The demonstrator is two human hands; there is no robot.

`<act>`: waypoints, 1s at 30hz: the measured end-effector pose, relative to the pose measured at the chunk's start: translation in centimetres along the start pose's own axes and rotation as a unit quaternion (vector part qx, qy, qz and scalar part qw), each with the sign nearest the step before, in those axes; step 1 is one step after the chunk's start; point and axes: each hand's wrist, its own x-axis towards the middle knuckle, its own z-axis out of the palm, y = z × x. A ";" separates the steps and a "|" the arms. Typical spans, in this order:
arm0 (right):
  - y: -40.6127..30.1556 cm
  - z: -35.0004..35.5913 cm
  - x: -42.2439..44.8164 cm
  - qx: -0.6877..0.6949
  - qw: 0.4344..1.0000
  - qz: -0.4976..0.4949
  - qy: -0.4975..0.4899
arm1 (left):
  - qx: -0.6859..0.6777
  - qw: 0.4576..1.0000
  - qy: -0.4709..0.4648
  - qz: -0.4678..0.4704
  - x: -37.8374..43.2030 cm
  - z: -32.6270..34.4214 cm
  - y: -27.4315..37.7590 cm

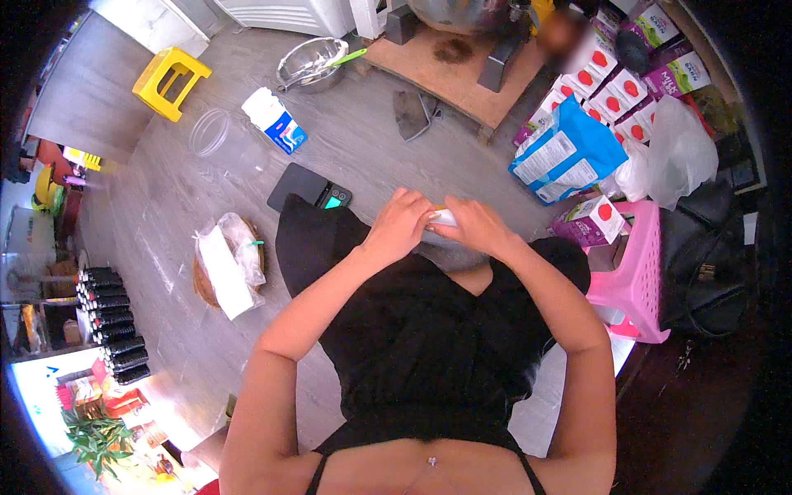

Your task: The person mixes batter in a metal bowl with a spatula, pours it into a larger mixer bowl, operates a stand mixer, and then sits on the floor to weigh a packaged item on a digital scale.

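My left hand (pixel 402 224) and my right hand (pixel 473 226) meet in front of my lap, holding a small white object (pixel 443 218) between them. Part of it is covered by my fingers, so its kind cannot be told. A thin yellowish edge shows at its top. Below the hands something greyish and see-through lies over my lap, partly hidden. A black digital kitchen scale (pixel 309 187) with a lit display sits on the floor just beyond my left knee.
A blue-and-white carton (pixel 275 120), a clear plastic tub (pixel 223 145), a metal bowl (pixel 312 65) with a green-handled spatula and a yellow stool (pixel 170 83) stand ahead. Left lies a basket (pixel 204 284) with bags; right are a blue bag (pixel 566 151), milk cartons (pixel 588 223) and a pink stool (pixel 631 278).
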 end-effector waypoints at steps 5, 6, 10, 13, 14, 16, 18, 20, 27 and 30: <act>-0.6 0.3 -0.8 -0.061 0.990 -0.029 0.124 | -0.038 0.995 0.005 -0.092 0.8 1.0 -0.2; -1.1 0.7 -1.4 -0.059 0.990 -0.029 0.123 | -0.038 0.995 0.004 -0.094 0.7 1.2 -0.5; -2.3 1.9 -3.1 -0.214 0.962 -0.066 0.159 | -0.144 0.952 -0.105 -0.248 0.8 1.7 -2.2; -1.3 2.3 -3.2 -0.197 0.972 -0.046 0.119 | -0.234 0.903 -0.158 -0.324 1.4 1.7 -2.4; -0.8 2.5 -2.9 -0.203 0.975 -0.034 0.086 | -0.213 0.901 -0.200 -0.322 1.9 1.4 -2.5; -0.4 2.8 -2.2 -0.192 0.977 -0.030 0.082 | -0.189 0.896 -0.242 -0.321 1.8 1.1 -2.4; -0.1 3.0 -1.8 -0.182 0.980 -0.026 0.078 | -0.016 0.991 -0.086 -0.098 0.8 1.1 -1.6; 0.3 3.2 -1.6 -0.139 0.988 -0.012 0.062 | 0.036 0.994 -0.097 -0.031 0.5 0.6 -1.4; -0.2 2.1 -1.4 -0.090 0.992 0.065 -0.061 | 0.135 0.969 -0.134 0.160 0.3 1.2 -3.0; -0.6 2.0 -3.2 -0.169 0.983 -0.032 0.069 | 0.106 0.968 -0.161 0.160 0.1 2.1 -2.8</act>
